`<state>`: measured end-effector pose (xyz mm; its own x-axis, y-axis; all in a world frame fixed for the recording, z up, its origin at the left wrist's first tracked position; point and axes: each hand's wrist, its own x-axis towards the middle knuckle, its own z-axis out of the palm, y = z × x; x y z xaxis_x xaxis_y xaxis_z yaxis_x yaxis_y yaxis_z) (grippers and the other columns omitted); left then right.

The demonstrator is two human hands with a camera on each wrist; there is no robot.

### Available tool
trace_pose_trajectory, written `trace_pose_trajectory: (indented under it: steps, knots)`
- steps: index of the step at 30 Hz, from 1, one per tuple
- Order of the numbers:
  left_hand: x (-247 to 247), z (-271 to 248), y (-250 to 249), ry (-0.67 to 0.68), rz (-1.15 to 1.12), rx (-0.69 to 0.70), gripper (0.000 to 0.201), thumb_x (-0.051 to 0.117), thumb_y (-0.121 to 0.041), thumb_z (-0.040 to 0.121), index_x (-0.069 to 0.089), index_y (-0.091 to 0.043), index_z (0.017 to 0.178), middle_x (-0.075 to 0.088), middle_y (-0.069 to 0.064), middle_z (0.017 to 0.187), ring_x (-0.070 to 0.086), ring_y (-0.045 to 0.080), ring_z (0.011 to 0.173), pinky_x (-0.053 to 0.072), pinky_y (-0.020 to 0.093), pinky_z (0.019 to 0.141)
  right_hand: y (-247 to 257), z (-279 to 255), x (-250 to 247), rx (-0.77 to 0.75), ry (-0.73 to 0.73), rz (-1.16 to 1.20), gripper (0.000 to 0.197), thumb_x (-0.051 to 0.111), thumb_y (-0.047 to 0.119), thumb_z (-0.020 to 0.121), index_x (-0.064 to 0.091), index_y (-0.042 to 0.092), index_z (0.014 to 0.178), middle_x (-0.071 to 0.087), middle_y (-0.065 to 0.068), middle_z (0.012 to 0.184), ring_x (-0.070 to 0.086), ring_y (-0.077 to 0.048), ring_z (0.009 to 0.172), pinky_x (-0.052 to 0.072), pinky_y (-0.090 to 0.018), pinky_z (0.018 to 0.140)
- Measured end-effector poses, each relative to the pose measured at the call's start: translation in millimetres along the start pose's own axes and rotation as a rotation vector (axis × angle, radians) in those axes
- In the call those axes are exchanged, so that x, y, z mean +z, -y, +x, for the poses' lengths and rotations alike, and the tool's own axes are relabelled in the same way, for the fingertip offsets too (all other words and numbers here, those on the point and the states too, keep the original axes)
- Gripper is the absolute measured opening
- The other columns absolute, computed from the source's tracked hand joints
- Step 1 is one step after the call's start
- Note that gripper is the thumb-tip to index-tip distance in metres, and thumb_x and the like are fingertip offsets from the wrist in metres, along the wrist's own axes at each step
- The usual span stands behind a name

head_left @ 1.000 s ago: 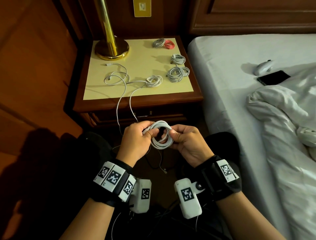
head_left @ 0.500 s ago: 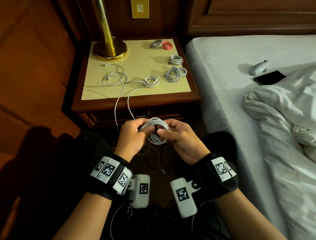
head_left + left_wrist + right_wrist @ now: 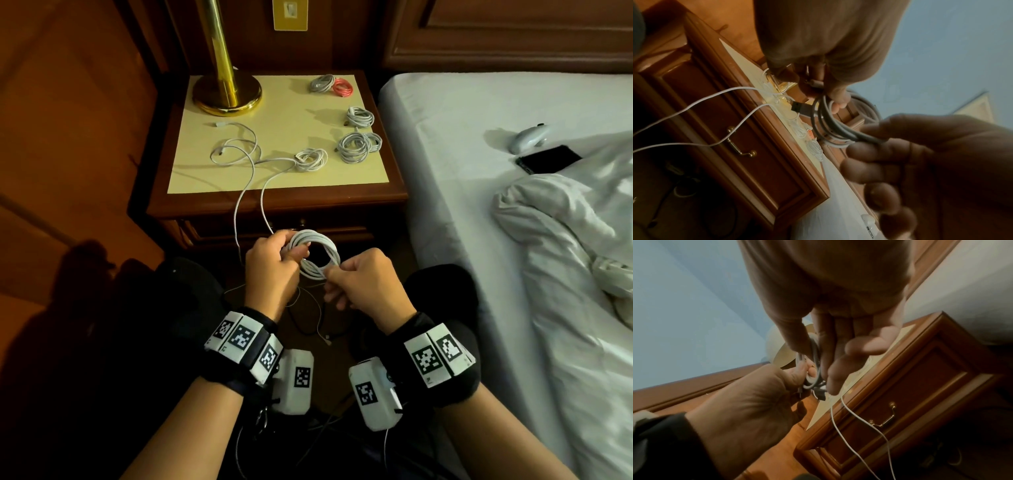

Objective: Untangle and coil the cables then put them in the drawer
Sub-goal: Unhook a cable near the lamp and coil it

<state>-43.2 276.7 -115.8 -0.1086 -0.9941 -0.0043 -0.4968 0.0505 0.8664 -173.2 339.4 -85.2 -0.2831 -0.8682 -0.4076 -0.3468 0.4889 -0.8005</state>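
A white cable coil (image 3: 317, 251) hangs between both hands in front of the nightstand. My left hand (image 3: 274, 263) grips its upper left side, thumb over the loops, with a USB plug (image 3: 800, 108) sticking out below the fingers. My right hand (image 3: 359, 279) pinches the coil's lower right edge (image 3: 863, 138). Two loose white strands (image 3: 250, 202) run from the nightstand top down past my left hand. The drawer (image 3: 740, 146) with a brass handle (image 3: 882, 417) is closed. Several coiled cables (image 3: 358, 147) and a tangled white one (image 3: 236, 150) lie on the nightstand top.
A brass lamp base (image 3: 227, 92) stands at the nightstand's back left. A grey and a red coil (image 3: 332, 85) sit at the back right. The bed (image 3: 479, 205) to the right carries a phone (image 3: 548, 159), a white mouse-like device (image 3: 529, 137) and a crumpled duvet. More cable lies on the dark floor (image 3: 322, 329).
My right hand has slid from the coil's right side down to its lower edge. The coil looks rounder and more open, and my left hand keeps its grip.
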Motion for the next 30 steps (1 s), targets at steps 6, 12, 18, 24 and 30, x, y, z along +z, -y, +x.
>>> trace_pose_trajectory:
  steps: [6, 12, 18, 24, 30]
  knots:
    - [-5, -1, 0, 0.008, -0.018, 0.014, 0.023, 0.063, -0.013, 0.09, 0.067, -0.009, 0.112, 0.066, -0.002, 0.093, 0.062, 0.011, 0.088, 0.044, 0.022, 0.076, -1, -5, -12, -0.06, 0.022, 0.19, 0.029, 0.062, 0.015, 0.092, 0.071, -0.001, 0.07, 0.057, -0.002, 0.044, 0.046, -0.009, 0.035, 0.037, -0.016, 0.04]
    - [-11, 0, 3, -0.022, -0.019, 0.003, 0.024, 0.063, -0.015, 0.09, 0.067, -0.008, 0.113, 0.065, -0.003, 0.094, 0.06, 0.01, 0.086, 0.042, 0.022, 0.076, -1, -1, -12, -0.152, -0.11, 0.373, 0.017, 0.065, 0.011, 0.088, 0.073, 0.005, 0.074, 0.062, -0.007, 0.054, 0.039, -0.009, 0.037, 0.034, -0.018, 0.043]
    - [-15, 3, 4, 0.005, -0.119, -0.052, 0.025, 0.064, -0.019, 0.09, 0.067, -0.007, 0.111, 0.071, 0.007, 0.096, 0.066, 0.018, 0.091, 0.053, 0.037, 0.086, -1, 5, -10, -0.156, -0.027, 0.469, 0.032, 0.053, 0.018, 0.098, 0.059, 0.008, 0.068, 0.044, -0.002, 0.05, 0.032, -0.008, 0.036, 0.027, -0.02, 0.039]
    - [-20, 5, -3, -0.074, -0.125, -0.02, 0.021, 0.063, -0.019, 0.091, 0.067, -0.008, 0.108, 0.069, 0.002, 0.091, 0.06, 0.005, 0.08, 0.043, 0.019, 0.075, -3, 1, -6, -0.214, 0.073, 0.396, 0.035, 0.049, 0.015, 0.099, 0.056, 0.009, 0.065, 0.039, -0.001, 0.049, 0.032, -0.01, 0.038, 0.028, -0.022, 0.041]
    - [-23, 8, -5, -0.083, -0.134, -0.028, 0.017, 0.064, -0.019, 0.09, 0.068, -0.011, 0.104, 0.064, -0.011, 0.078, 0.061, 0.001, 0.078, 0.048, 0.026, 0.079, 2, 0, -4, -0.232, 0.079, 0.393, 0.036, 0.048, 0.015, 0.1, 0.056, 0.008, 0.065, 0.038, 0.003, 0.045, 0.034, -0.011, 0.036, 0.029, -0.021, 0.04]
